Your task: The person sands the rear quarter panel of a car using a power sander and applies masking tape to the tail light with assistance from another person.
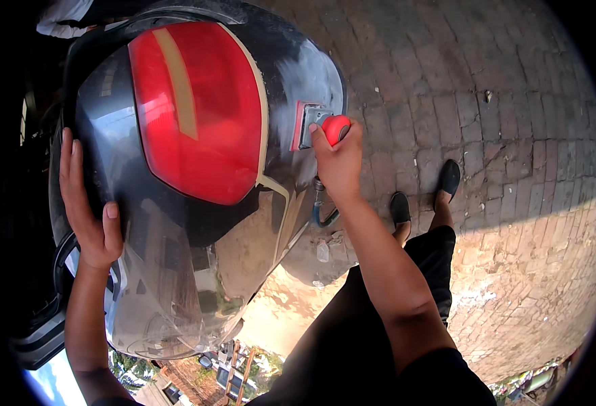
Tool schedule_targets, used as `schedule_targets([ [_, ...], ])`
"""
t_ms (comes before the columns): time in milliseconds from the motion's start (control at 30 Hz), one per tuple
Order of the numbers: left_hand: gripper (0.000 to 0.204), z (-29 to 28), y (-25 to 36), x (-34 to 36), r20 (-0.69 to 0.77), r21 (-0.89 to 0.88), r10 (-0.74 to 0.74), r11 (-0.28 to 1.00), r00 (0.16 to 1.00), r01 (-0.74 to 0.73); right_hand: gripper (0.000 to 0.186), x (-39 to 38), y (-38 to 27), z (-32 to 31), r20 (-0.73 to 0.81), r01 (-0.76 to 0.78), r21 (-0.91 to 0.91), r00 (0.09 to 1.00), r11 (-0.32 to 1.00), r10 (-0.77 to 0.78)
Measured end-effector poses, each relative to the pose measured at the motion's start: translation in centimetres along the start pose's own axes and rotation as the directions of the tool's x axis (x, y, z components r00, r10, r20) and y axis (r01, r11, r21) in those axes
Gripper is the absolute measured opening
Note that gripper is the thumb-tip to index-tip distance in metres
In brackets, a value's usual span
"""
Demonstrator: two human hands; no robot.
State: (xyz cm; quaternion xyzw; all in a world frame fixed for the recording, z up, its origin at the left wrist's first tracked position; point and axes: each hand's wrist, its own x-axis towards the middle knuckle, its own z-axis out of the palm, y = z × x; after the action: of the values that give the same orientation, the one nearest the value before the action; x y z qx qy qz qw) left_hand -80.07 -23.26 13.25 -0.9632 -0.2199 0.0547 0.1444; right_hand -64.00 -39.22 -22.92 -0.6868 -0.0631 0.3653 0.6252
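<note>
My right hand (339,166) is wrapped round the red-topped grip of a sander (318,119). The tool's flat pad lies against the dark car panel (285,64), where the paint looks whitish and scuffed. A blue air hose (319,215) hangs below it, partly hidden. Just left of the sander is a red tail light (210,115), with a strip of tan masking tape (178,84) across it and more tape along its right edge. My left hand (89,210) lies with fingers stretched and thumb apart on the glossy dark bodywork by the opening at the left, holding nothing.
The car's dark opening (35,203) lies along the left side. Brick paving (514,115) spreads to the right, shaded farther off and sunlit nearer. My feet in dark shoes (449,177) stand on it. Someone's light-coloured clothing (64,15) shows at the top left.
</note>
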Motion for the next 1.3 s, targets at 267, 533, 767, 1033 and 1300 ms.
schedule_targets([
  [267, 0.084, 0.1, -0.3, -0.4, 0.003, 0.005, -0.006, 1.0, 1.0, 0.005, 0.057, 0.5, -1.5, 0.1, 0.025, -0.007, -0.024, 1.0, 1.0, 0.008],
  [533, 0.082, -0.1, -0.1, -0.5, 0.001, -0.031, -0.006, 0.999, 1.0, 0.006, 0.058, 3.8, -2.0, -0.2, 0.025, 0.145, -0.164, 0.989, 0.976, -0.143],
  [767, 0.082, -0.5, 0.1, 0.3, 0.016, -0.036, -0.002, 0.999, 1.0, 0.003, 0.058, 7.0, -1.8, -0.3, 0.044, 0.072, -0.284, 0.997, 0.956, -0.062],
  [1033, 0.082, -0.6, 0.0, 0.1, 0.014, -0.033, -0.007, 0.999, 1.0, 0.008, 0.065, 9.4, -1.0, -0.4, 0.062, 0.033, -0.352, 0.998, 0.935, -0.012],
  [1300, 0.082, -0.2, -0.3, -0.3, 0.017, -0.034, -0.03, 0.999, 0.999, 0.031, 0.068, 12.9, -2.4, -0.1, 0.072, 0.059, -0.55, 0.997, 0.833, -0.024],
])
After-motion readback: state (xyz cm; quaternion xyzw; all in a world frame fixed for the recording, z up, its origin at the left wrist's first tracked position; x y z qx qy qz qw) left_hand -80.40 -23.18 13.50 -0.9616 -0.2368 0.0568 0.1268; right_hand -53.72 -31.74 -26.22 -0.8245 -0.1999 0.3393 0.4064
